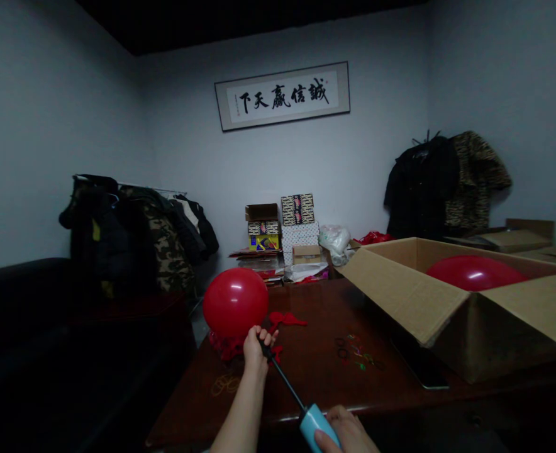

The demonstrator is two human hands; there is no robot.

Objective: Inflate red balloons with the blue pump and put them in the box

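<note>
Below, right hand (351, 431) partly hides blue pump (313, 429); both cropped.

Left hand (256, 345) closed, right hand (347, 430) lower, apparently curled

Office-like room, framed calligraphy (282, 97), hanging coats (422, 189), polished wooden table (322, 314), stacked boxes (300, 239)

Brush characters (280, 96) on a framed scroll (282, 113)
Well above the left hand (256, 345), read right to left: 誠信贏天下.
</note>
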